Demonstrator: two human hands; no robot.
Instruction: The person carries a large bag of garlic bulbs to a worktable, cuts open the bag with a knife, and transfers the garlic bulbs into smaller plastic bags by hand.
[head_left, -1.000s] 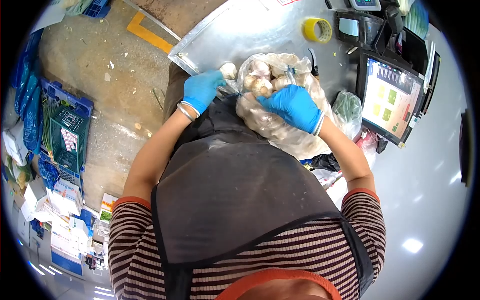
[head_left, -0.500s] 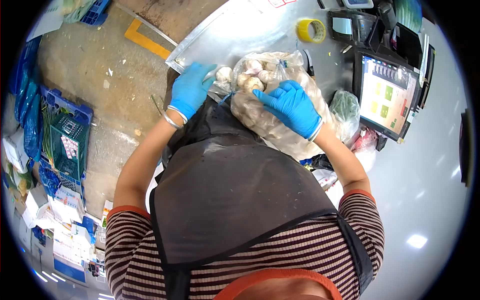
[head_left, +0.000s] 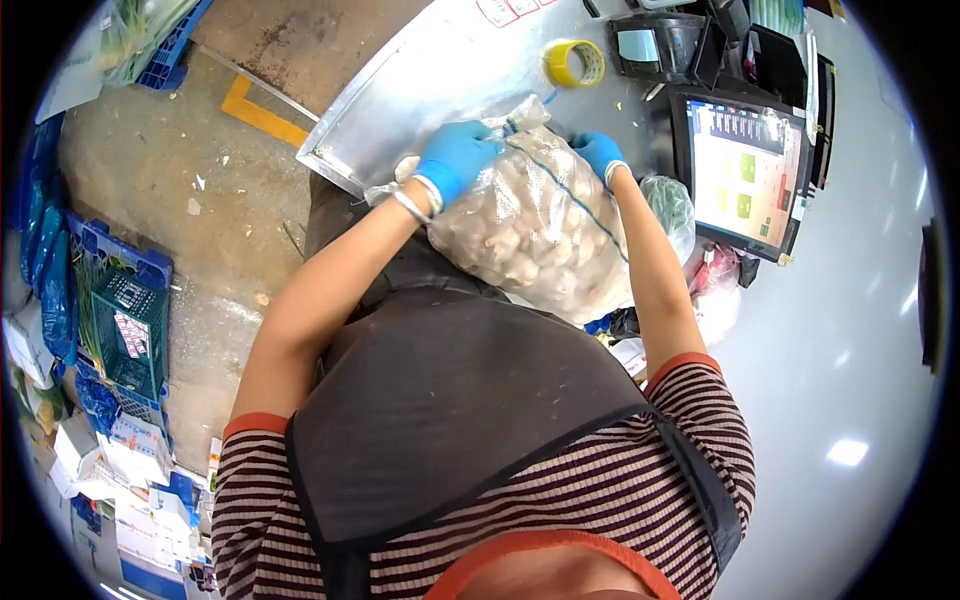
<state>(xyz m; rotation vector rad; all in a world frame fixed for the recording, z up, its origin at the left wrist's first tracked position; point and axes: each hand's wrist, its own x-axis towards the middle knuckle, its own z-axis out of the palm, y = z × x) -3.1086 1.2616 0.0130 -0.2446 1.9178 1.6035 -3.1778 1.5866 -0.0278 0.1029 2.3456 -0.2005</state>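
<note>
A big see-through mesh bag of garlic leans on the metal counter in front of my apron, a blue-green strip running slantwise over it. My left hand, in a blue glove, pinches the bag's upper left edge. At its upper right edge is my right hand, also gloved, its fingers curled on the bag and partly hidden. The garlic bulbs show through the plastic. A pale bulb peeks out left of my left wrist.
Yellow tape lies on the metal counter beyond the bag. A monitor stands at the right, near a bag of green produce. On the floor at left is a green crate.
My left hand has moved right onto the bag, and my right hand has moved up to its far edge. The bag's wall now covers the bulbs that lay exposed at its mouth.
</note>
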